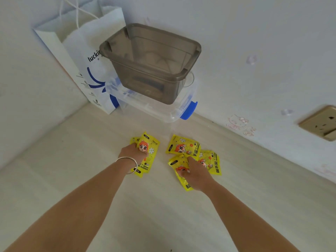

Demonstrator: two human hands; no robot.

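I had both hands down on the pale wooden tabletop (91, 160), gathering small yellow foil hand-warmer packets printed with an orange-haired cartoon figure. My left hand (134, 152), with a thin silver bangle (129, 163) at the wrist, was clenched around a small stack of packets (151, 151), fanned out beyond my fingers, which I judged was a bunch collected to carry in one go. My right hand (196, 176) pressed down and curled onto the nearest packet (179, 166), apparently pinching it up off the surface. Two loose packets (183, 145) lay just beyond and outside that hand, overlapping. Ahead of both hands, well apart, a smoky grey translucent plastic bin (145, 82) stood open on a clear lidded box with blue latches (163, 110), likely the destination; a white paper bag with blue print (80, 51) leaned beside it.
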